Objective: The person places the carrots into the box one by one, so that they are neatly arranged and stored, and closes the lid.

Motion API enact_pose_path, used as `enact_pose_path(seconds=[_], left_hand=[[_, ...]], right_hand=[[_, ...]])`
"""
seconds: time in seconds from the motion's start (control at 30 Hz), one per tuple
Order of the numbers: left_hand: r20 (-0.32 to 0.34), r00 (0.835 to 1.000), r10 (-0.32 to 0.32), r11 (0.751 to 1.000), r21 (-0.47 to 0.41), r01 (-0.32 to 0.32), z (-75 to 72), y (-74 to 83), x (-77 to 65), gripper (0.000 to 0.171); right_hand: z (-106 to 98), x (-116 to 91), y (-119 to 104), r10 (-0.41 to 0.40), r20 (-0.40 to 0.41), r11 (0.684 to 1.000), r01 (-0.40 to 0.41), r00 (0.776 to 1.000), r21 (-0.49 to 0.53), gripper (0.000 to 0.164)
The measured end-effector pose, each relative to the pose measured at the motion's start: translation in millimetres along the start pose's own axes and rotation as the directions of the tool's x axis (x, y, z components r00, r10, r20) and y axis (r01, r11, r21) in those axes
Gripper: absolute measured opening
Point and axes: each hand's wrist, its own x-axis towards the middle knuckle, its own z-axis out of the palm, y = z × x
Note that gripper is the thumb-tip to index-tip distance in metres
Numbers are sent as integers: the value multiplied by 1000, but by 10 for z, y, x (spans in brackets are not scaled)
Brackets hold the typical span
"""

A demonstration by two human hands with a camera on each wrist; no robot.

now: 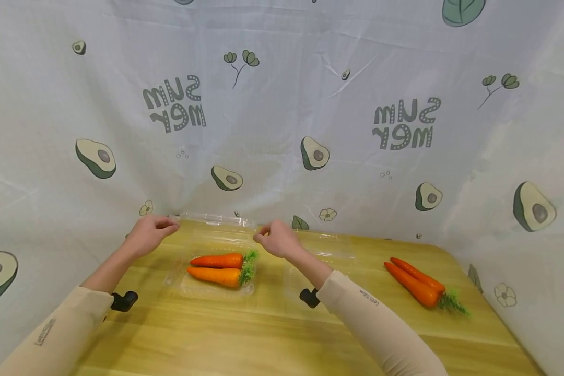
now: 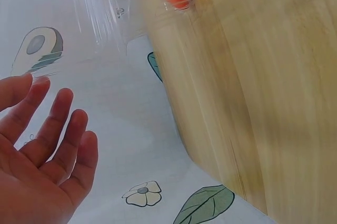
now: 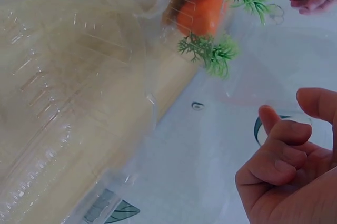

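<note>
Two orange carrots with green tops lie side by side in a clear plastic clamshell box. Its clear lid stands raised at the back, hinged away from the carrots. At the lid's left corner, my left hand pinches the edge between thumb and forefinger; the other fingers are spread loosely in the left wrist view. My right hand is at the lid's right corner, thumb and forefinger at the thin edge, the other fingers curled. The clear plastic is faint against the cloth in the right wrist view.
A second clear clamshell box stands open to the right, partly behind my right forearm. Two more carrots lie on the wooden table at the right. A printed cloth hangs close behind the table.
</note>
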Motion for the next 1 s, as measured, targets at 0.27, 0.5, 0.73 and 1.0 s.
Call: enact_pose_path(seconds=[0.27,0.5,0.73,1.0], left_hand=[[-27,999,23,999,45,-22,17,-35,-103,37],[-21,1000,23,998,64,-22,36,-60,-153,33],[7,1000,29,999,31,-30,55,-120,-220,31],[40,998,39,999,19,-40,75,-172,-282,34]], right_hand=[[50,-75,11,5,13,1000,-5,1000,0,26],[98,-131,32,13,19,1000,-13,1000,-1,30],[147,-180,48,0,34,999,1,999,-36,31],[186,-273,-8,1,25,989,2,1000,-149,33]])
